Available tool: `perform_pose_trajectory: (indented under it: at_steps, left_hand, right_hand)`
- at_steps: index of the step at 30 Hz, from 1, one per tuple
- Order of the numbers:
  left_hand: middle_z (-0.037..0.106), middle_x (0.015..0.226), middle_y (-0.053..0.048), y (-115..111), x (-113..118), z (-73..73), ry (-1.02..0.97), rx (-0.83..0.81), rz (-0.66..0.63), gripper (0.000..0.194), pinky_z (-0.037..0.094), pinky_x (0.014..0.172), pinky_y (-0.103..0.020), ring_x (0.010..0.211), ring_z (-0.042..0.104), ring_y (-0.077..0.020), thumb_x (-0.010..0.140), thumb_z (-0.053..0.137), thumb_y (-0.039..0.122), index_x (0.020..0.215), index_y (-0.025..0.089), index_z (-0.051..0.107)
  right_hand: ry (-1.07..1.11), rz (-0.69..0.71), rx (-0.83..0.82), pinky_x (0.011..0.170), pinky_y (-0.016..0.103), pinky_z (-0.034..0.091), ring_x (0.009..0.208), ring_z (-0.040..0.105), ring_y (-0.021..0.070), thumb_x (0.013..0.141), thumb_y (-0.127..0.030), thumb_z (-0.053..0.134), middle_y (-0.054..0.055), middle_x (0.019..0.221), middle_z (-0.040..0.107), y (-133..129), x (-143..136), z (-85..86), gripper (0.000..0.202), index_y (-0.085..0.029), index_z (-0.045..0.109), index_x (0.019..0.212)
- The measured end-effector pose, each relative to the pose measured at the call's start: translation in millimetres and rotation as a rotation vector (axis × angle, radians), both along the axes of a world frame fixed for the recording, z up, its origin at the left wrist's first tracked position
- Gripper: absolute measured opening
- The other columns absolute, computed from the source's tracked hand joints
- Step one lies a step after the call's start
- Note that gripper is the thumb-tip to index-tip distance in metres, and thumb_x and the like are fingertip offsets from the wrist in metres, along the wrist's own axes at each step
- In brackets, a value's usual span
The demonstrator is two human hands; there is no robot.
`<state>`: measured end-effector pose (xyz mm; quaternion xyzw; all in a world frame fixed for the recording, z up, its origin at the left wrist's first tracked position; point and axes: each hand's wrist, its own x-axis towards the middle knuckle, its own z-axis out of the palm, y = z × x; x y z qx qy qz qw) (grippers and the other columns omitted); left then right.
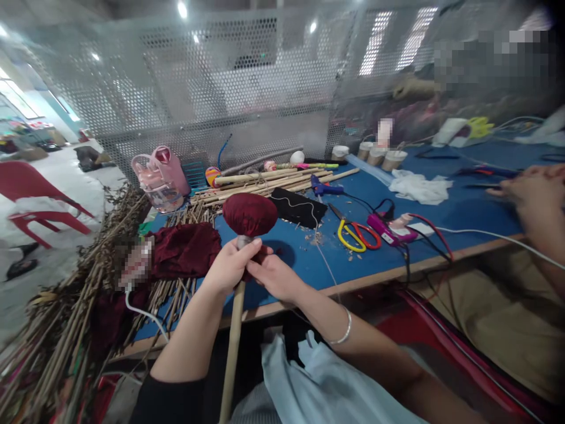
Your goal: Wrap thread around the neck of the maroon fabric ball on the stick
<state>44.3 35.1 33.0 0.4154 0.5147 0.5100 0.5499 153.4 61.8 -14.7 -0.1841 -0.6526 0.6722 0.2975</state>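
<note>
In front of me stands a stick (233, 341) with a rounded head (249, 213) wrapped in dark red cloth, like a padded mallet. My left hand (229, 265) is closed round its neck, just below the head, where a grey band (243, 241) shows. Fingers of my right hand (274, 275) are bent against the same spot, gripping the neck beside the left. Some dark cloth shows under the fingers; its end is hidden. Left of the head lies a crumpled dark red cloth (188, 250). A black cloth (298, 207) with a white thread across it lies to the right.
Scissors (358, 234), a blue glue gun (325, 187) and a purple power strip (391, 229) with cables lie on the blue table (304, 265). Thin sticks (269, 179) and a pink bottle (166, 168) stand behind. Dry stalks (66, 312) fill the left. Another person's hands (538, 188) are at right.
</note>
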Motion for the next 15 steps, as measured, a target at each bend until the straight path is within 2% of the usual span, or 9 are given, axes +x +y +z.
perform_pose_trajectory:
  at_steps: [3,5,8,9,11,13,15]
  left_hand:
    - [0.070,0.074,-0.006,2,-9,5.6,-0.016,0.017,-0.002,0.027,0.044,0.057,-0.022,0.060,0.060,-0.0125,0.067,0.071,0.037,0.073,0.012,0.061]
    - [0.071,0.082,-0.006,0,-14,6.8,-0.056,0.019,-0.059,0.020,0.045,0.062,-0.024,0.065,0.061,-0.0133,0.067,0.071,0.028,0.069,0.015,0.056]
    - [0.070,0.088,-0.005,-3,-17,6.9,-0.090,0.059,-0.091,0.021,0.045,0.072,-0.025,0.075,0.063,-0.0142,0.063,0.069,0.016,0.064,0.017,0.049]
    - [0.070,0.087,-0.005,-3,-17,7.1,-0.079,0.071,-0.077,0.021,0.045,0.073,-0.025,0.075,0.063,-0.0137,0.062,0.069,0.014,0.063,0.017,0.048]
    - [0.070,0.081,-0.004,-1,-17,8.7,-0.020,0.068,-0.016,0.020,0.044,0.064,-0.022,0.064,0.060,-0.0104,0.063,0.067,0.014,0.064,0.017,0.047]
    - [0.069,0.078,-0.002,4,-17,12.0,0.040,0.056,0.060,0.020,0.040,0.051,-0.020,0.050,0.054,-0.0075,0.063,0.065,0.015,0.065,0.018,0.045]
    - [0.070,0.078,-0.003,11,-18,16.2,0.061,0.060,0.111,0.020,0.039,0.048,-0.020,0.052,0.057,-0.0093,0.062,0.063,0.014,0.066,0.018,0.044]
  right_hand:
    - [-0.007,0.016,0.097,0.065,0.024,0.042,0.071,0.048,0.0117,0.080,-0.045,0.056,0.002,0.073,0.055,3,4,6.8,0.032,-0.013,0.058,0.080]
    - [-0.037,-0.018,0.078,0.065,0.025,0.042,0.070,0.049,0.0116,0.080,-0.042,0.057,0.002,0.073,0.056,5,10,9.0,0.030,-0.012,0.058,0.078]
    - [-0.012,-0.074,0.013,0.071,0.027,0.044,0.074,0.053,0.0129,0.082,-0.040,0.054,0.004,0.080,0.060,15,17,6.4,0.028,-0.013,0.058,0.087]
    - [0.008,-0.085,0.011,0.075,0.029,0.044,0.078,0.054,0.0137,0.083,-0.039,0.053,0.005,0.084,0.061,19,18,4.5,0.028,-0.013,0.058,0.090]
    - [0.021,-0.137,0.059,0.081,0.032,0.044,0.084,0.056,0.0152,0.084,-0.038,0.050,0.006,0.090,0.062,28,18,0.1,0.026,-0.014,0.058,0.092]
    - [-0.054,-0.309,0.159,0.084,0.034,0.043,0.087,0.056,0.0168,0.084,-0.038,0.047,0.006,0.090,0.061,31,17,-3.9,0.026,-0.015,0.056,0.093]
    - [-0.115,-0.603,0.298,0.089,0.038,0.040,0.097,0.053,0.0199,0.081,-0.039,0.053,0.009,0.101,0.058,23,16,-6.9,0.031,-0.015,0.052,0.101]
